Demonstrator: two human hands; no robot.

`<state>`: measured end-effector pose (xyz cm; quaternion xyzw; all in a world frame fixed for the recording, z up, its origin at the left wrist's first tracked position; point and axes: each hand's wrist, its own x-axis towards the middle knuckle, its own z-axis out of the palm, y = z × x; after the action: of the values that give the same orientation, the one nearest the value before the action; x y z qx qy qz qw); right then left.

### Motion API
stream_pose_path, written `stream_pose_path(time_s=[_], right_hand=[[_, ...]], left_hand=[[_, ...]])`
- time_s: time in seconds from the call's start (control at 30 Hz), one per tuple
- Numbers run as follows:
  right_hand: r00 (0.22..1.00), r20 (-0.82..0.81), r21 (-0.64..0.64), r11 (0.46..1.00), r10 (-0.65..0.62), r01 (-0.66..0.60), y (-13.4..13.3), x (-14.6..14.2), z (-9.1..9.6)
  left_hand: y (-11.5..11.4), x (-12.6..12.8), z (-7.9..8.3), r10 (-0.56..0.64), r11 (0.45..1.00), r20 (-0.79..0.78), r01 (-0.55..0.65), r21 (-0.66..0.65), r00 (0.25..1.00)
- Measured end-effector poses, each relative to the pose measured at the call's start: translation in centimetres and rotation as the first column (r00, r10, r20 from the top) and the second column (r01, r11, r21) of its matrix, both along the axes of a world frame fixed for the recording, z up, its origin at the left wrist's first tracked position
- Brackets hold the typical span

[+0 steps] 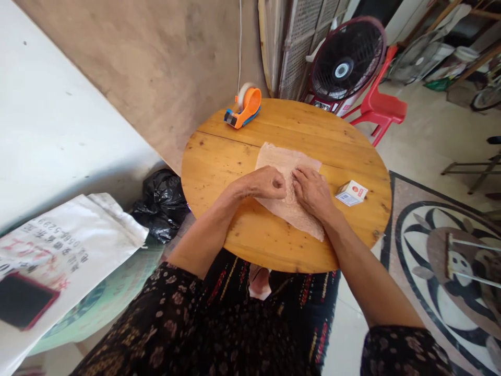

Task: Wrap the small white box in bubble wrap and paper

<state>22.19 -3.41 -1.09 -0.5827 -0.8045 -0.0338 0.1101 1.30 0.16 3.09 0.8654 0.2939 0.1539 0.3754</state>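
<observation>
- On the white sack we see dark printed digits, seemingly "5299", beside red characters we cannot read.
- The small box carries unreadable red and blue print.

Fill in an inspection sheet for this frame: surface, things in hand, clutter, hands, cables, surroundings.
Surface: round wooden table, spotted wood.
Job's things: pinkish sheet lying mid-table under both hands.
Clutter: orange tape dispenser at far edge; small box right of the sheet.
Grippers: left hand curled on the sheet, grip unclear; right hand flat on it.
Cables: white cord hanging down the wall.
Surroundings: fan, red chair, black bag, printed white sack.
</observation>
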Motion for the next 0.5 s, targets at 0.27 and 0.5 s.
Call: stream_pose_path(time_s=[0.27,0.5], right_hand=[[0.999,-0.003,0.018,0.999,-0.036,0.036,0.3,0.0,-0.2],[0.996,-0.024,0.048,0.995,-0.083,0.084,0.4,0.1,-0.1]], left_hand=[[0.0,-0.8,0.5,-0.005,0.987,-0.007,0.004,-0.161,1.000],[0.1,-1.6,1.2,-0.089,0.947,0.067,0.105,-0.302,0.994]])
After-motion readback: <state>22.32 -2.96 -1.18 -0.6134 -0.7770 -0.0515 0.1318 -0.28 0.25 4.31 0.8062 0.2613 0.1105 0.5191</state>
